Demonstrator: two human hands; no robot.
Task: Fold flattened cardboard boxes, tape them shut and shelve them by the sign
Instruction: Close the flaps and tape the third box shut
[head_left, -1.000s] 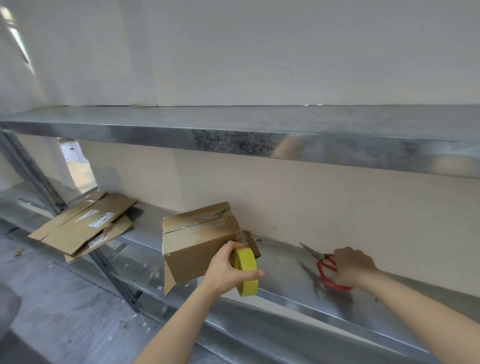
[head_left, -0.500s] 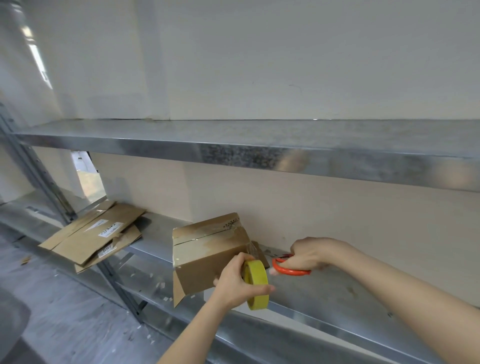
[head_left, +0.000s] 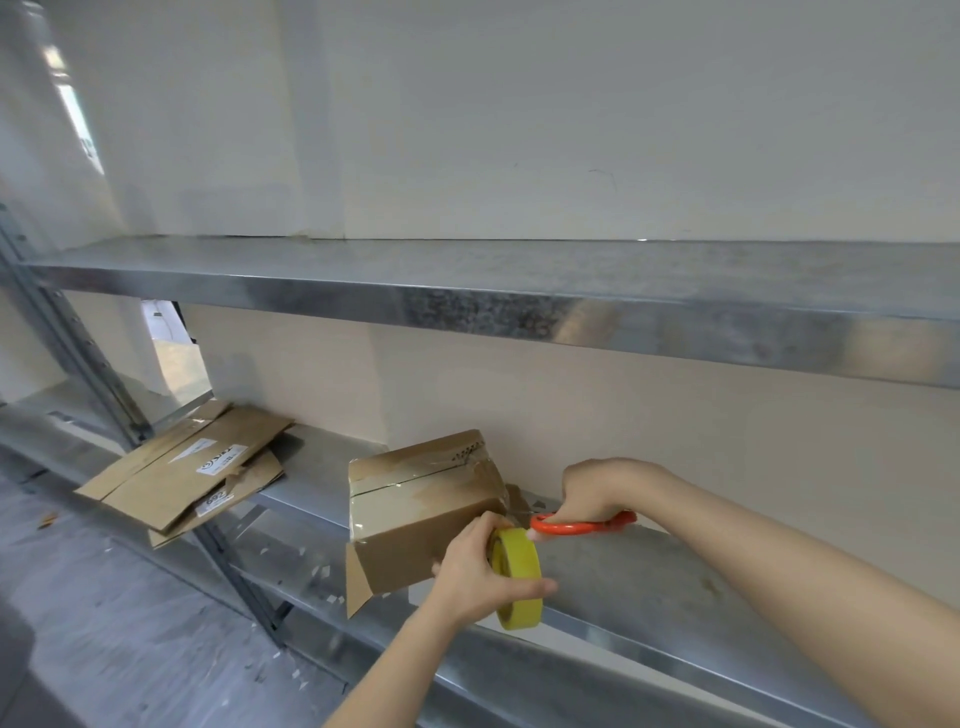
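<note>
**Scissors reach the tape**

The right hand (head_left: 597, 488) has brought the scissors (head_left: 576, 526), clamped by their orange handles, up beside the left hand (head_left: 478, 571). That hand grips the tape roll (head_left: 517, 577) against the box (head_left: 421, 509). Keep the tape taut and snip close.

- A galvanised metal upper shelf (head_left: 519, 291) runs across the view.
- Above it is a plain white wall (head_left: 519, 130), with a bright streak of light at far left.
- Below it are a beige back panel (head_left: 649, 415) and a lower shelf (head_left: 649, 587).
- At its left end stands a perforated upright (head_left: 78, 353), with grey floor (head_left: 104, 649) beneath.
</note>
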